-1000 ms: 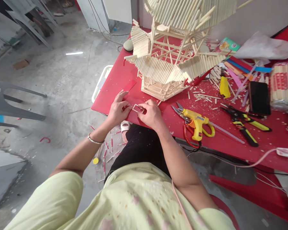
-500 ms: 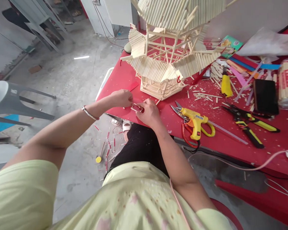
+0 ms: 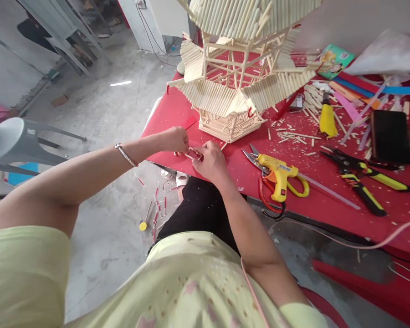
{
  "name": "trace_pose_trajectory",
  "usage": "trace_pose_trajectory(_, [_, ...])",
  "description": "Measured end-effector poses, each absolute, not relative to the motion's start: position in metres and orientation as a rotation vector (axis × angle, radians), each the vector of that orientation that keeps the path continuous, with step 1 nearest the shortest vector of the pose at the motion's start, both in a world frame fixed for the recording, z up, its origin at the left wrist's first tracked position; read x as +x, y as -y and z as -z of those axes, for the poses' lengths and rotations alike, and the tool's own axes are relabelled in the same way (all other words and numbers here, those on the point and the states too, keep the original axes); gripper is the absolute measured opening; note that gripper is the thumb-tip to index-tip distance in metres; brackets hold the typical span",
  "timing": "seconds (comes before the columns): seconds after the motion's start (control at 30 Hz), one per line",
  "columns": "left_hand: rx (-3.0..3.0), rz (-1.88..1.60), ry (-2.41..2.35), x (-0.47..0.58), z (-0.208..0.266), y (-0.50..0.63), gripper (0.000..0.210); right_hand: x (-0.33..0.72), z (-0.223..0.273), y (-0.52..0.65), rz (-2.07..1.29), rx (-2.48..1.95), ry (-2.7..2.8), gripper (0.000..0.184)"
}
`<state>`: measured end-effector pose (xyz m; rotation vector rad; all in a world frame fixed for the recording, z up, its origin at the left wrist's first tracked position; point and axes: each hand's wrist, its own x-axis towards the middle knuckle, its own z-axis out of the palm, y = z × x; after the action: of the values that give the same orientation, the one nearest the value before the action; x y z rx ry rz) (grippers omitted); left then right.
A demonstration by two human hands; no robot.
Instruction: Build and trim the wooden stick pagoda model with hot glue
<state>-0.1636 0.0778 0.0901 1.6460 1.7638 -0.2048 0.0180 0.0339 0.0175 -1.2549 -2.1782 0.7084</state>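
Right hand (image 3: pixel 211 160) pinches a stick frame (image 3: pixel 193 154), long axis slanting down rightward from the left hand (image 3: pixel 177 139), whose hold is unclear.

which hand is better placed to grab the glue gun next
Probably the right hand: it is nearer the yellow glue gun, though holding a small stick frame. The left hand is farther.
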Motion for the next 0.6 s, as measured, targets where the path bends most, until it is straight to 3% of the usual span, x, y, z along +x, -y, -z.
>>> trace_pose_trajectory(0.37, [1.576,0.220,-1.788,-0.1638,-0.0854,-0.0820,0.013,0.0178,-0.0216,-0.0338,-0.747,-1.274,2.190,0.021])
trace_pose_trajectory(0.6, [1.624,0.196,-1.763,-0.1639,-0.0941,-0.0783,0.010,0.0167,-0.0232,-0.0336,-0.753,-1.292,2.185,0.026])
